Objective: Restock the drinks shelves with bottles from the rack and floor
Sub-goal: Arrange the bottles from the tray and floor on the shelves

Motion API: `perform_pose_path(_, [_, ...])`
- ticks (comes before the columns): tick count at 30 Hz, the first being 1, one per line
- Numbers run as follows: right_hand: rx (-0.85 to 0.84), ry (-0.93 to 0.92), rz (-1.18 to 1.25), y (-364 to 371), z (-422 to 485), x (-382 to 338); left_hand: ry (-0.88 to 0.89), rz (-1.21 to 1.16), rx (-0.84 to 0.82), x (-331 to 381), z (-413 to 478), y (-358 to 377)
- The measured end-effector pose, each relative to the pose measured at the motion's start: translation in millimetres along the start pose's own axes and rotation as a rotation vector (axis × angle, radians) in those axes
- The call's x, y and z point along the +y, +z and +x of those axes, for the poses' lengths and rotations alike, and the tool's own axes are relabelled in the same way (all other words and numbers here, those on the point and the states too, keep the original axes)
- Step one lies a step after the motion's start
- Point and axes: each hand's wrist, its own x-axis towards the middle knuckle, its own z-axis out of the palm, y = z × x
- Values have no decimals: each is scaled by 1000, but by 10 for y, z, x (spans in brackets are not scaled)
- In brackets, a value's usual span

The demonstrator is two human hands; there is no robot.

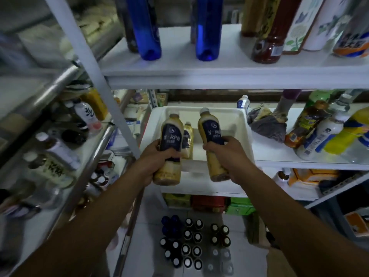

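My left hand [157, 158] grips a beige milk-tea bottle with a dark blue label [171, 134] around its middle. My right hand [225, 150] grips a second bottle of the same kind [210, 128], tilted slightly left. Both bottles hang over the front part of a white tray [246, 132] on the middle white shelf. A third matching bottle [187, 136] stands inside the tray between the two held ones. On the floor below stand several capped bottles [191, 244] in rows.
The top shelf [179, 62] carries two blue bottles [148, 27], a brown one and white patterned ones. Mixed bottles [319, 132] and a crumpled grey cloth [267, 124] lie right of the tray. A steel rack [95, 148] with bottles stands at left. Coloured cartons sit below.
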Motion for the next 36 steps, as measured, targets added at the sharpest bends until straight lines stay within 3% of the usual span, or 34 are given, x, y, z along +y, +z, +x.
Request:
perform_pose_path(13, [-404,-138,-111,1042,-747,-335,335,-180,487,-232,-1471,-725])
perform_pose_path(21, [-655,-369,-24,2017,-1282,-778,473,-152,807,-150,-2340,-1440])
perform_pose_path(30, [-872,-575,38,3045,-1760,-1235,660,-144,1023,-49,-3023,-2269])
perform_pose_path(36, [-1017,-618,75,3716,-2055,-1343,667,-211,1165,-91,-3307,-2789])
